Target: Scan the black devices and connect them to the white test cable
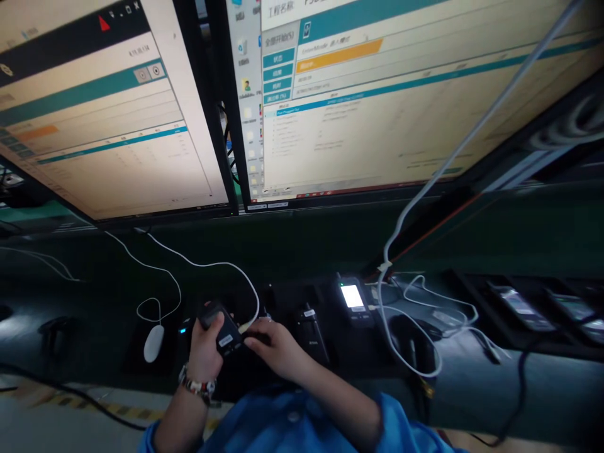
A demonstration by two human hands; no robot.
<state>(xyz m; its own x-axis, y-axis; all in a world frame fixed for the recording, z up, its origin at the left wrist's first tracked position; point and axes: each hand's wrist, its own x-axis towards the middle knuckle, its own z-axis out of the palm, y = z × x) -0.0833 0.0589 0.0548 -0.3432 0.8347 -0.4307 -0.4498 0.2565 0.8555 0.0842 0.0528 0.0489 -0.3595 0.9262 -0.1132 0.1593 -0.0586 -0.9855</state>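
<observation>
The left hand [206, 343] clamps the small black handset [221, 327]; the right hand [274, 345] pinches the white cable [248, 296] plug at its end. Best keep the handset steady and the plug square.

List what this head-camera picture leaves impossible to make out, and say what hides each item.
- Label on the black device in the left hand: too small and dim to read.
- White cable plug end: covered by the right hand.
- Text on the monitors: blurred, cut by the top edge.
- Devices in the tray, far right: dark, blurred.
</observation>
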